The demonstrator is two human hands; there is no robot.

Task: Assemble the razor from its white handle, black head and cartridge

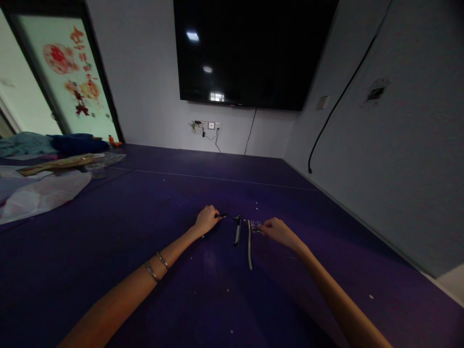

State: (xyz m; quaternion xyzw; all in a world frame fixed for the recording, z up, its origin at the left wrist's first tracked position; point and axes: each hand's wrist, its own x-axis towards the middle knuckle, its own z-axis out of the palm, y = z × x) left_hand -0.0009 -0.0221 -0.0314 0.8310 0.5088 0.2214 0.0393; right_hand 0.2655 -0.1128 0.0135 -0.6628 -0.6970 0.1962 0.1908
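Note:
My left hand (208,220) is closed, its fingertips pinching a small, slim dark piece (224,215) just above or on the purple surface (174,290). To the right of it lies a black elongated object with a grey strip (237,232), its exact kind too small to tell. Beside that, a pale, slightly curved strip or cord (250,249) points toward me. My right hand (278,231) is also closed, with thumb and fingers on the edge of a small patterned flat piece (255,225). Part of that piece is hidden by the fingertips.
Cloths (27,144), a dark blue bundle (78,143), a flattened brown piece (60,164) and whitish plastic sheeting (47,195) lie at the far left. A television (250,53) hangs on the wall ahead. A black cable (339,99) dangles along the right wall.

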